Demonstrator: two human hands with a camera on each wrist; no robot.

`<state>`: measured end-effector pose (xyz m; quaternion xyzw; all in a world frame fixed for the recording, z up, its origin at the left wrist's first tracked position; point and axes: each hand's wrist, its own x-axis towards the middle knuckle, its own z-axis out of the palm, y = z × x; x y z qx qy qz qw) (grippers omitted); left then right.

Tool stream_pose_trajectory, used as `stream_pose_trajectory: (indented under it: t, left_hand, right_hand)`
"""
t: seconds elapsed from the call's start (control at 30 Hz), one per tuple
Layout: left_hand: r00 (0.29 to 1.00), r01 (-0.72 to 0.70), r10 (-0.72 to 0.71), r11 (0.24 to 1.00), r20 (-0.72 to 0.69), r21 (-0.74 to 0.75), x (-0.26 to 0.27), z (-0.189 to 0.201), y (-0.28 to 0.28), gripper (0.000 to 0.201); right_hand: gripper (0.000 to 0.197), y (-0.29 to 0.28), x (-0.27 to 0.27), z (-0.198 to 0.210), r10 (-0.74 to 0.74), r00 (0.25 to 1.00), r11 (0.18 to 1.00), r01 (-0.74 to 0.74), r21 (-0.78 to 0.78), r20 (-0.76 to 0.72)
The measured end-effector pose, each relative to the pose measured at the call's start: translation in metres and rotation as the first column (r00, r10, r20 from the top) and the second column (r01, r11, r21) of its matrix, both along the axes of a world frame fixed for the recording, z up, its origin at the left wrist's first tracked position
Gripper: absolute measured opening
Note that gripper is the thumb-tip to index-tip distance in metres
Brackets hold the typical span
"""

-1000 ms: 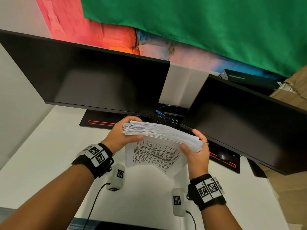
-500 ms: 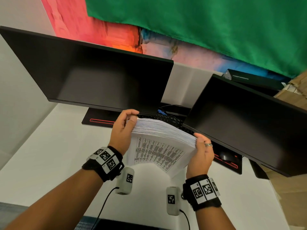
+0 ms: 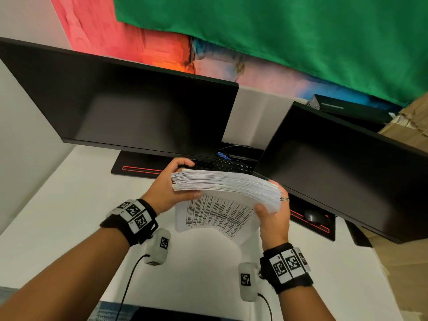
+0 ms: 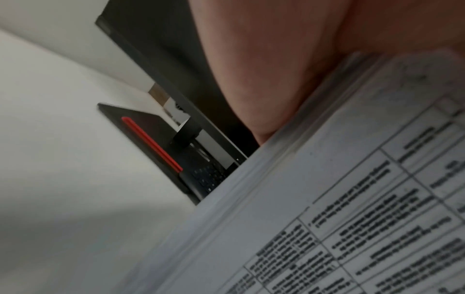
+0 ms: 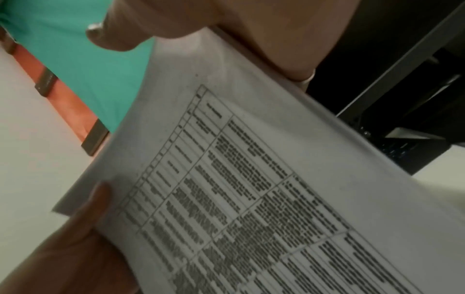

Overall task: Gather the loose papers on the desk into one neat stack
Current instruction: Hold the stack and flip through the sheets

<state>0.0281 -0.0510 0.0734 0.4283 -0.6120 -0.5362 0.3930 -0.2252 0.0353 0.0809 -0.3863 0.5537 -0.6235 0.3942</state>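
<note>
A thick stack of white papers (image 3: 227,184) printed with tables is held in the air above the white desk (image 3: 58,216), in front of the keyboard. My left hand (image 3: 171,184) grips the stack's left end, thumb at the near side and fingers curled over the far edge. My right hand (image 3: 273,209) grips the right end, thumb on the near face. The printed bottom sheet (image 3: 217,216) faces me. The left wrist view shows the stack's edge (image 4: 289,189) against my left hand (image 4: 264,69). In the right wrist view the printed page (image 5: 251,189) fills the frame under my right hand (image 5: 191,25).
Two dark monitors (image 3: 129,107) (image 3: 342,172) stand close behind the stack. A black keyboard (image 3: 227,165) lies on a black mat with red trim (image 3: 139,169), and a mouse (image 3: 312,215) sits at the right. Cardboard boxes (image 3: 412,121) lie far right.
The stack tilted up on edge half a second ago and has now come back toward level, slightly lower. Both hands kept hold of its ends.
</note>
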Motion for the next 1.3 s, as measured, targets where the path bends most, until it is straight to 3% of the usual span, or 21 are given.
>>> stream_pose_trajectory:
  t: [0.17,0.37,0.47,0.73,0.8,0.9,0.97,1.07,1.2,1.3]
  left_hand:
    - [0.996,0.058,-0.056,0.998,0.07,-0.025,-0.003,-0.006,-0.002,0.046]
    - [0.994,0.065,-0.065,0.998,0.085,-0.005,-0.004,-0.007,-0.004,0.04]
    - [0.993,0.076,-0.077,0.997,0.087,0.016,-0.004,-0.005,-0.005,0.036]
    - [0.993,0.104,-0.106,0.993,0.052,0.056,-0.003,0.0,-0.006,0.046]
    - [0.992,0.113,-0.116,0.991,0.049,0.067,-0.002,0.001,-0.007,0.045]
    - [0.993,0.114,-0.117,0.991,0.035,0.064,-0.001,0.003,-0.007,0.041]
    - [0.993,0.113,-0.114,0.992,0.016,0.064,-0.001,0.006,-0.005,0.043]
    - [0.994,0.103,-0.104,0.993,0.025,0.064,-0.001,0.005,-0.007,0.042]
    - [0.997,0.068,-0.072,0.995,0.037,0.078,0.001,0.002,-0.009,0.042]
    - [0.998,0.002,-0.005,0.999,0.07,0.054,0.0,0.0,-0.007,0.031]
  right_hand:
    - [0.088,0.001,0.001,-0.004,-0.048,0.999,0.998,0.048,0.048,0.009]
    - [0.103,0.005,0.005,-0.01,-0.093,0.995,0.993,0.091,0.07,0.029]
    - [0.116,0.006,0.007,-0.008,-0.042,0.998,0.997,0.039,0.059,0.042]
    - [0.107,0.0,0.002,-0.01,-0.045,0.999,0.996,0.043,0.075,0.023]
    - [0.116,0.0,0.002,-0.011,0.018,0.999,0.997,-0.02,0.078,0.032]
    - [0.109,-0.002,0.001,-0.011,-0.045,0.999,0.995,0.043,0.089,0.017]
    - [0.106,-0.004,0.0,-0.011,0.019,0.999,0.994,-0.023,0.106,0.045]
    - [0.116,-0.009,-0.005,-0.01,-0.041,0.999,0.989,0.04,0.141,0.008]
    - [0.127,-0.018,-0.009,-0.008,0.057,0.998,0.983,-0.053,0.174,-0.016]
    - [0.108,-0.026,-0.014,-0.006,0.027,0.999,0.984,-0.023,0.174,-0.02]
